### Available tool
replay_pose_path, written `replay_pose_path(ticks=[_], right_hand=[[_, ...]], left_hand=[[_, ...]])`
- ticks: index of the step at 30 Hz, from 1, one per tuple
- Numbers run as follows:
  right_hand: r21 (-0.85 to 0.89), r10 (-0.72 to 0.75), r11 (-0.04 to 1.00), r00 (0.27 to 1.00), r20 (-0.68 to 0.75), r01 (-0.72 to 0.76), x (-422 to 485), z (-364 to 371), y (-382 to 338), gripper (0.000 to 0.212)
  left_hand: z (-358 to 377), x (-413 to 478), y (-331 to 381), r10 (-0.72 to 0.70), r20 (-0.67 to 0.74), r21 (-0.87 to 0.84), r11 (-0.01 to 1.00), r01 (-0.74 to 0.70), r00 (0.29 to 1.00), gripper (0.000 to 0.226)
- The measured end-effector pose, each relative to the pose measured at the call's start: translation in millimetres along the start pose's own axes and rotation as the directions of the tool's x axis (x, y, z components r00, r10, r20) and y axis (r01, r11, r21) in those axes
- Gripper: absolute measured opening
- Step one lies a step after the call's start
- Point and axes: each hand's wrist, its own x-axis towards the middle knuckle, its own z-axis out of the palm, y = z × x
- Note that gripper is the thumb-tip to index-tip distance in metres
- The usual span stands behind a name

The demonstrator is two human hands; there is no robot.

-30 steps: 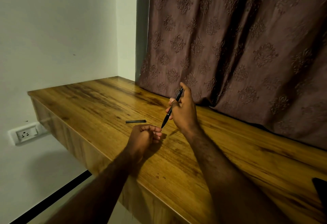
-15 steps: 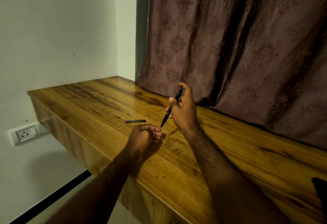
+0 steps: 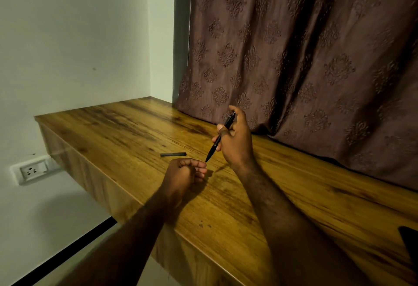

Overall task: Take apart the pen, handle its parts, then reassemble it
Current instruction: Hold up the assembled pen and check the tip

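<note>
Pen (image 3: 220, 137) barely moves: our right hand (image 3: 236, 143) grips it over the desk (image 3: 113, 132), tip near our curled left hand (image 3: 182, 173); whether that holds anything we cannot tell. A dark piece (image 3: 173, 154) lies apart, so reassembly seems unfinished.

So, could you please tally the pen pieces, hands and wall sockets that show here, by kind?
Pen pieces: 2 (pen body gripped by the right hand; loose dark piece lying on the table)
Hands: 2 (the right hand; the left hand, fingers curled, resting on the table)
Wall socket: 1
Total: 5
</note>
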Motion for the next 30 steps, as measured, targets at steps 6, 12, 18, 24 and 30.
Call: replay_pose_path(ticks=[6,12,18,24,30], right_hand=[[0.039,0.033,0.999,0.999,-0.018,-0.033,0,-2,1,0.055],[0.049,0.042,0.998,0.997,-0.070,-0.039,2,-3,3,0.049],[0.086,0.076,0.994,0.989,-0.124,-0.065,5,-7,10,0.048],[0.127,0.103,0.988,0.990,-0.096,-0.091,5,-8,13,0.054],[0.083,0.101,0.992,0.993,-0.058,-0.096,2,-3,18,0.050]], left_hand=[[0,0,0,-0.008,0.001,-0.015,1.000,0.008,1.000,0.028],[-1,0,0,-0.004,0.009,0.006,1.000,0.004,1.000,0.028],[-1,1,-1,-0.004,-0.002,-0.007,1.000,0.004,1.000,0.028],[-2,3,-3,-0.004,0.009,0.001,1.000,0.004,1.000,0.023],[0,1,-3,-0.001,0.006,0.031,1.000,0.000,1.000,0.024]])
